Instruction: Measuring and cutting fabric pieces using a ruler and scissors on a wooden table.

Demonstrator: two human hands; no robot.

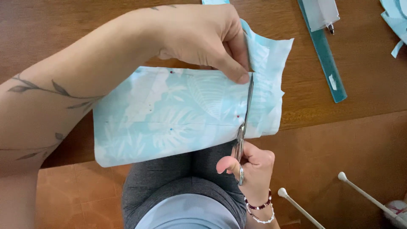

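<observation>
Two hands: left (pixel 199 36) fingers pinch fabric (pixel 169 114), right (pixel 250 169) grips scissors (pixel 243 123), ruler (pixel 324 55) nearby, maybe pen (pixel 324 15).

The fabric (pixel 169 114) lies on the tabletop (pixel 347 114), its near edge hanging over the tabletop's edge above the person's lap. The left hand (pixel 203 36) pinches the fabric's far edge toward the right. The scissors (pixel 244 114) run across the fabric just right of that hand, held from below by the right hand (pixel 254 169). A ruler (pixel 324 55) lies farther right on the tabletop, a pen (pixel 324 12) at its far end. Two rods (pixel 335 199) stand lower right, off the tabletop.
</observation>
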